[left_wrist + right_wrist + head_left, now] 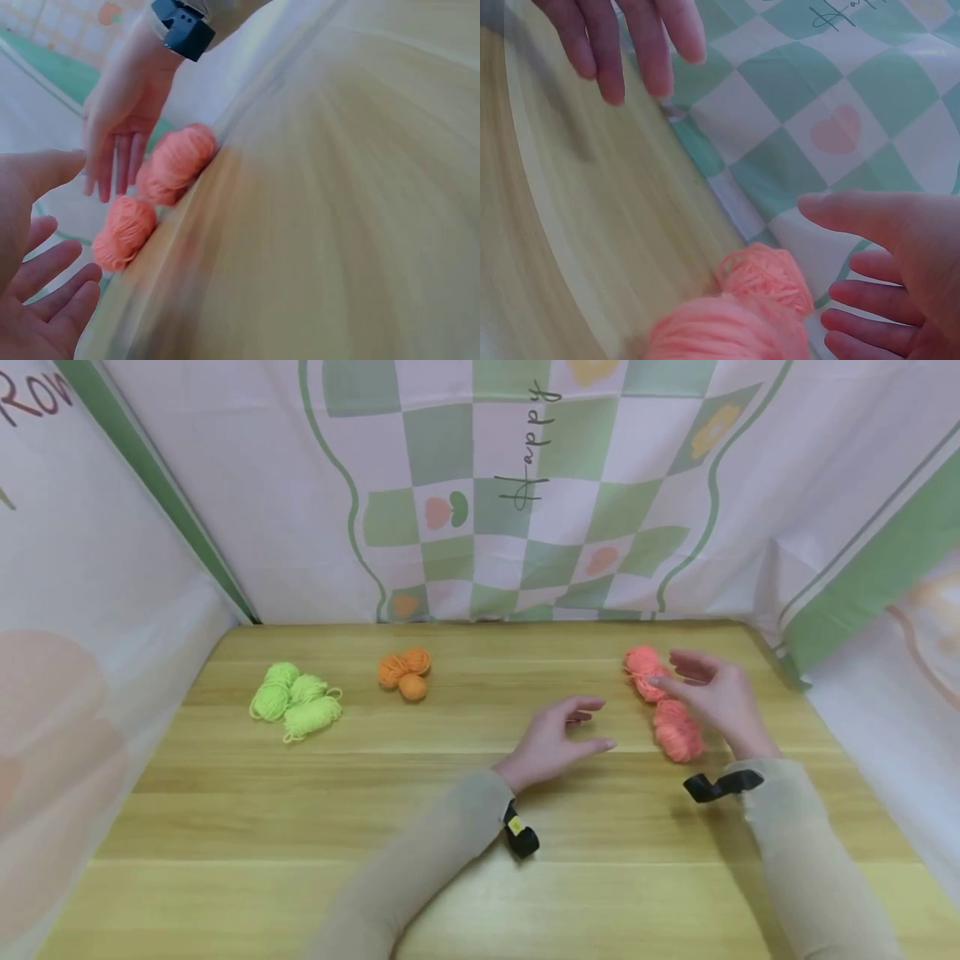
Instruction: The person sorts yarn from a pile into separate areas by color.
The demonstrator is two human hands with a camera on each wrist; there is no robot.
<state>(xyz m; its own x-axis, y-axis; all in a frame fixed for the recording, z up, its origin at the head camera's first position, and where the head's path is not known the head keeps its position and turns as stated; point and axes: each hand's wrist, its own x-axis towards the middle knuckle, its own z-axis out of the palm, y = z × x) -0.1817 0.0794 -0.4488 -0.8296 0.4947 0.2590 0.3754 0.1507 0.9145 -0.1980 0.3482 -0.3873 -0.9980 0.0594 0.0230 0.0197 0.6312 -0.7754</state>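
Note:
Two coral-pink yarn balls lie end to end on the right side of the table: the farther one point(643, 670) and the nearer one point(678, 731). Over their right side hovers my right hand point(716, 697), fingers relaxed and parted from the thumb, which overlaps the farther ball in the head view. In the right wrist view that hand point(900, 277) has nothing in its grasp, beside the balls. My left hand point(551, 743) is held to the left of the pink yarn, thumb and fingers spread; the left wrist view shows its palm point(45, 262) bare.
Three orange yarn balls point(411, 675) sit in a cluster at the back, left of centre. Farther left is a group of lime-green yarn skeins point(296, 700). A patterned cloth point(502, 452) hangs behind the wooden table point(480, 827), and cloth also borders both sides.

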